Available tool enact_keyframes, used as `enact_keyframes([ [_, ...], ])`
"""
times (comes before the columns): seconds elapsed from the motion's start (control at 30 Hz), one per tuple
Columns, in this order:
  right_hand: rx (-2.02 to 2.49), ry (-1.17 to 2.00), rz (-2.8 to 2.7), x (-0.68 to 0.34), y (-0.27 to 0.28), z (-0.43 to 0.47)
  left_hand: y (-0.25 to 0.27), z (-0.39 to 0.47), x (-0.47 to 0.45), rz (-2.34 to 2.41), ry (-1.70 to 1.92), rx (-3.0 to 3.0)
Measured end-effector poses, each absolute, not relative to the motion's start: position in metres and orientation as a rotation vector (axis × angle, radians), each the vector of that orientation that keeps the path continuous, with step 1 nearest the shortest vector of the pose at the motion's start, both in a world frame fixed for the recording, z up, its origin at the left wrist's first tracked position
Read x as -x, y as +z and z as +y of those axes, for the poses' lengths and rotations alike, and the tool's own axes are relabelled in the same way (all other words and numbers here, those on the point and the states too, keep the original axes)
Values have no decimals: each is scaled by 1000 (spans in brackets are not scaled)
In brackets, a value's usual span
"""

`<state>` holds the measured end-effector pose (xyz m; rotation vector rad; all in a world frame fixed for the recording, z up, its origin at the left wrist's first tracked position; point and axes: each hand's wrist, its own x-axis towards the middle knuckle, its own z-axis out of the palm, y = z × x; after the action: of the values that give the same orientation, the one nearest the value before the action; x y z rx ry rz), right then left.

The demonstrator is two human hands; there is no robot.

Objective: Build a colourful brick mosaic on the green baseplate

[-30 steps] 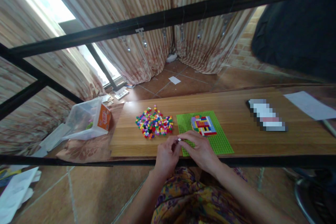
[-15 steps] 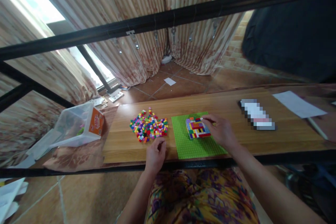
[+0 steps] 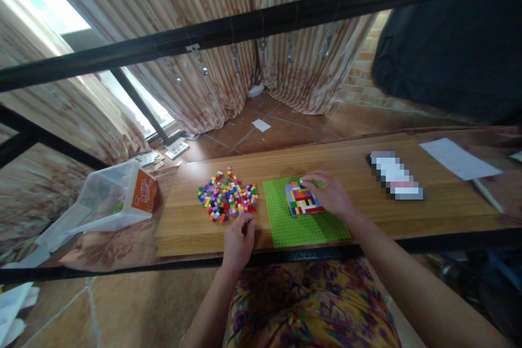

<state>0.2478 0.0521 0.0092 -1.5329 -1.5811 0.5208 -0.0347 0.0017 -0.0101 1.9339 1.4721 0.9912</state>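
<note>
A green studded baseplate point(image 3: 281, 231) lies on the wooden board in front of me. On it stands a block of multicoloured toy bricks point(image 3: 299, 202) joined together in rows. My right hand point(image 3: 332, 196) reaches over the block from the right, its fingers pinched on a small toy brick at the far edge; the fingers hide most of that brick. To the left of the baseplate spreads a pile of loose toy bricks point(image 3: 228, 196) in many colours. Just in front of this pile rests my left hand point(image 3: 238, 242), fingers curled closed; whatever they may hold is hidden.
A clear plastic box point(image 3: 110, 196) with an orange label lies tipped at the left. To the right are a phone point(image 3: 397, 175) with a blurred screen and a white paper sheet point(image 3: 459, 157). A black metal rail point(image 3: 244, 24) crosses beyond the board.
My right hand has shifted left along the far edge of the brick block, covering more of it. My left hand stays curled by the pile. The whole view has moved slightly.
</note>
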Motion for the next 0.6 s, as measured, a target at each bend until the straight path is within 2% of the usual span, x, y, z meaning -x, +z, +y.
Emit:
enact_keyframes([
  [0.37,1576,608,-1623,-254,8,54,-13,1,35,1462,1022,-1964],
  [0.6,1548,541,-1755,-258,5,57,-12,1,34,1481,999,-1976],
])
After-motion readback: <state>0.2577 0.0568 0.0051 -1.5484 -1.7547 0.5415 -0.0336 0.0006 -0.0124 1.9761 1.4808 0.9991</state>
